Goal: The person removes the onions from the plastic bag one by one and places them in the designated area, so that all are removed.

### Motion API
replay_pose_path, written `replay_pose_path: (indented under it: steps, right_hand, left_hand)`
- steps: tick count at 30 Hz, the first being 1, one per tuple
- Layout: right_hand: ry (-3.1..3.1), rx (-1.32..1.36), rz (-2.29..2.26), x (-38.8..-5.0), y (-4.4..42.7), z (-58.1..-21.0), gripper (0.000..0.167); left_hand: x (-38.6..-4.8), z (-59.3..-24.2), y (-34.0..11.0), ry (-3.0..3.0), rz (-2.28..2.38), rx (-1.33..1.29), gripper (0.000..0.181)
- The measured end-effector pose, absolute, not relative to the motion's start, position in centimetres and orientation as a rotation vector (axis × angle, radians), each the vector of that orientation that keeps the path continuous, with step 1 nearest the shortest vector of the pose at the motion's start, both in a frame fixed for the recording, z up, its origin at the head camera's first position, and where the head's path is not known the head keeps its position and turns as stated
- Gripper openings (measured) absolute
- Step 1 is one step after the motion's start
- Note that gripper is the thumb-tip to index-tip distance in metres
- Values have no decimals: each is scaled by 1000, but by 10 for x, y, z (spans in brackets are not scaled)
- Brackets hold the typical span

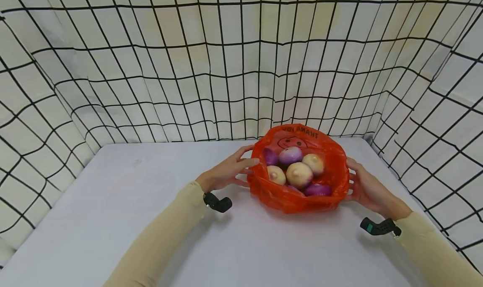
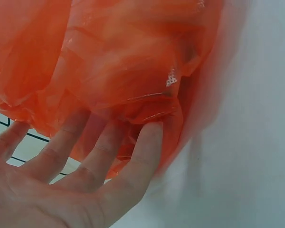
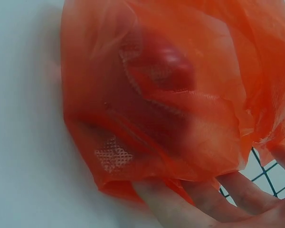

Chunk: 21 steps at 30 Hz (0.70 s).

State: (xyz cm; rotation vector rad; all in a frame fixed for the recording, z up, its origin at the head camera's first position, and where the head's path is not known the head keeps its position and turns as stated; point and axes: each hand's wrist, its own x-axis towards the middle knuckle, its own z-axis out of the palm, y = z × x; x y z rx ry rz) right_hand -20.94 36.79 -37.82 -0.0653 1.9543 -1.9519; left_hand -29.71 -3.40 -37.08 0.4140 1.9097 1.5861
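Observation:
An orange-red plastic bag [image 1: 269, 196] stands on the table with its mouth spread wide. Inside lie three pale round onions [image 1: 299, 175] and several purple onions [image 1: 290, 156]. My left hand [image 1: 230, 169] touches the bag's left side, thumb by the rim. In the left wrist view its fingers [image 2: 145, 147] are extended, their tips against the crinkled plastic. From the opposite side my right hand [image 1: 371, 192] rests on the bag. The right wrist view shows its fingertips [image 3: 154, 192] at the bag's lower edge, partly behind the plastic. A dark purple shape [image 3: 166, 61] shows through the bag there.
A white table [image 1: 124, 194] extends under the bag and to its left. Black grid netting [image 1: 211, 81] over white walls encloses the back and both sides. The bag sits near the back edge, right of centre. Each wrist carries a black camera mount [image 1: 217, 202].

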Motion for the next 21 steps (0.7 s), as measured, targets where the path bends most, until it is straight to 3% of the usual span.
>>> replay_pose_path:
  steps: [21]
  right_hand:
    - [1995, -109, -1872, -232, 338, -377, 70]
  left_hand:
    - [-283, -370, -69, 1960, 1619, 377, 69]
